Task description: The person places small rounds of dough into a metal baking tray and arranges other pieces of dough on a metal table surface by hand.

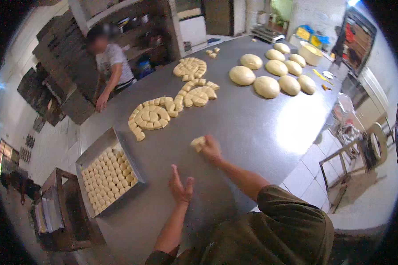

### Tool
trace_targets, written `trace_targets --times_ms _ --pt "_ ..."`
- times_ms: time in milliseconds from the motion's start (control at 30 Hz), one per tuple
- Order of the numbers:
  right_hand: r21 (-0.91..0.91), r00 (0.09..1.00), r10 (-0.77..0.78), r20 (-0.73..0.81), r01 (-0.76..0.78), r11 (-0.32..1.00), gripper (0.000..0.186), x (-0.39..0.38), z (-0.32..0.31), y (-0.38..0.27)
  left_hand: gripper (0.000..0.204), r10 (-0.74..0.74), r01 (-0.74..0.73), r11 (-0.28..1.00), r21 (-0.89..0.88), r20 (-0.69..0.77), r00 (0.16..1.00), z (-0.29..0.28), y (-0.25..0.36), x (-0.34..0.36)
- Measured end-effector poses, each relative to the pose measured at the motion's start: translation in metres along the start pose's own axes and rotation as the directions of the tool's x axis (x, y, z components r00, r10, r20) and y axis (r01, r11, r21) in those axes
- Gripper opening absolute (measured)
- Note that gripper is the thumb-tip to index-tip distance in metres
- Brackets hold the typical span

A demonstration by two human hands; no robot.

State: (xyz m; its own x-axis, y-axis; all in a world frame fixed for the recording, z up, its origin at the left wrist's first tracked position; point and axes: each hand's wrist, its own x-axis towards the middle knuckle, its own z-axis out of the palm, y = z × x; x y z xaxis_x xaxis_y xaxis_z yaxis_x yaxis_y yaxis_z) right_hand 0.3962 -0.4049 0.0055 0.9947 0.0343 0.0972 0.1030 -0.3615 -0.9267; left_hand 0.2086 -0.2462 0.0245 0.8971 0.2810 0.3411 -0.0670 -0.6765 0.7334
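Observation:
My right hand (211, 150) is closed on small cut dough pieces (197, 143) over the middle of the steel table (243, 126). My left hand (180, 187) is open, fingers extended, between that hand and a square metal tray (139, 181) holding rows of small dough balls (110, 176). Beyond my hands lie coils of cut dough (149, 115), (194, 96), (189, 67), with several loose pieces (213, 53) farther back. At the right rear are several large smooth dough rounds (266, 87).
A person (110, 66) stands at the far left table side. A cream tub (309, 53), yellow tool (321, 76) and scale (267, 33) sit at the back. A wooden stand (59, 176) is left of the table, a chair frame (340, 161) right.

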Motion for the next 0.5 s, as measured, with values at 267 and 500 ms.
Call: trace_targets --times_ms 267,500 --pt "-0.182 0.794 0.027 0.607 0.106 0.978 0.045 -0.195 -0.064 -0.120 0.050 -0.575 0.556 0.815 -0.164 -0.106 0.811 -0.125 -0.014 -0.088" --pt "-0.547 0.786 -0.193 0.588 0.562 0.621 0.048 -0.206 -0.151 -0.026 0.041 0.046 -0.093 0.830 0.550 0.099 0.994 -0.215 -0.083 -0.150"
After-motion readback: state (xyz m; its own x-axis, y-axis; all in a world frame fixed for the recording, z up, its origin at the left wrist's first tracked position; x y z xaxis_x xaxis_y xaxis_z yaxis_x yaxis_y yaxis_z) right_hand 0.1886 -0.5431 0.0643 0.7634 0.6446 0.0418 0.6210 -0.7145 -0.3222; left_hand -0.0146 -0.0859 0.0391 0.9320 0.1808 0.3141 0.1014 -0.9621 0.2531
